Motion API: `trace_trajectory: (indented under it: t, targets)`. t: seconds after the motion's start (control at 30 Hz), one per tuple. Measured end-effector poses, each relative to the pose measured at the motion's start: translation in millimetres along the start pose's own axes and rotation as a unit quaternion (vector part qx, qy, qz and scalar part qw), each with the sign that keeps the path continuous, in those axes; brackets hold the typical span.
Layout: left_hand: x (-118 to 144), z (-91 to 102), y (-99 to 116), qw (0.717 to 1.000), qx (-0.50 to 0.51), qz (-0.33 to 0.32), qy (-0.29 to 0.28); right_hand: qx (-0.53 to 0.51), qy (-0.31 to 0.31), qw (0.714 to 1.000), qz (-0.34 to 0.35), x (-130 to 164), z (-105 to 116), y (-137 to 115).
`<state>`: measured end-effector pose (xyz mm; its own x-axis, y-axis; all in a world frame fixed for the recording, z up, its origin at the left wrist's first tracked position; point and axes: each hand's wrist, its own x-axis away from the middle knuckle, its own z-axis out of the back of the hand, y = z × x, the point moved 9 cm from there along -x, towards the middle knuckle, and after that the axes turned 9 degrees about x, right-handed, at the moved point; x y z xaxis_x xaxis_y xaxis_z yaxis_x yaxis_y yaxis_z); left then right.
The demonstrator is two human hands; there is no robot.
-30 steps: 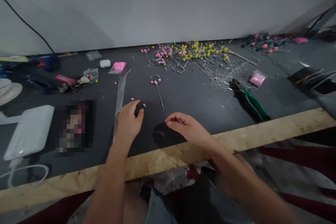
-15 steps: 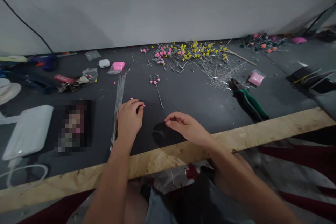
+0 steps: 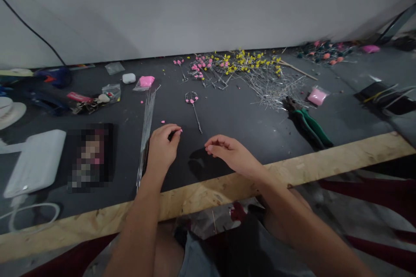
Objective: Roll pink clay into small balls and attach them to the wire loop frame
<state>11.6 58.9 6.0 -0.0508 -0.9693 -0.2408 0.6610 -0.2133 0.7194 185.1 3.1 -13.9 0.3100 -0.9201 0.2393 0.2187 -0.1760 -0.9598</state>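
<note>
Plywood edge (image 3: 227,192) runs pale and rough along the near side of the dark grey table mat (image 3: 247,121), and both of my forearms cross it. My left hand (image 3: 161,149) lies palm-down on the mat, thumb and forefinger pinched on a tiny pink bead (image 3: 180,130) at the fingertips. My right hand (image 3: 229,155) hovers just beside it, fingers curled loosely inward; I cannot tell whether it holds anything.

Between the two hands the mat is bare, and a bare strip of it continues to the right along the wooden edge. Touching the left hand's outer side lies a bundle of thin straight silver wires (image 3: 146,127), pointing away from me. Just beyond the fingertips lies a small wire loop on a stem with pink beads (image 3: 194,107), and one loose pink bead (image 3: 163,121) sits near it.

Further back, a tangled heap of silver pins with yellow and pink heads (image 3: 247,71) spreads near the pale grey wall (image 3: 208,4). Green-handled pliers (image 3: 307,123) lie to the right, well apart from my hands, with a small pink packet (image 3: 316,96) behind them. A white flat box (image 3: 35,162) sits at far left.
</note>
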Motion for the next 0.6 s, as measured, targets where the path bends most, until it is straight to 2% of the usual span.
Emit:
trace_trajectory:
  t: [0.1,0.2,0.33,0.47,0.6]
  targets:
    - [5.5,-1.7,-2.6,0.994,0.084,0.074,-0.009,-0.004,0.016,1.000,0.008,-1.8,1.4,1.7]
    - [15.9,-11.5,3.5,0.968,0.217,0.126,-0.022,-0.029,0.038,0.999,0.022,-4.3,2.5,0.7]
    - [33.5,-31.8,20.1,0.897,0.403,0.176,-0.054,-0.085,0.076,0.993,0.031,-4.9,6.2,-3.4]
    - [44.0,-43.6,34.8,0.827,0.518,0.207,-0.077,-0.137,0.094,0.985,0.053,-1.8,9.9,-8.3]
    - [44.8,-45.9,40.4,0.789,0.569,0.222,-0.069,-0.175,0.080,0.977,0.091,1.0,9.8,-13.5]
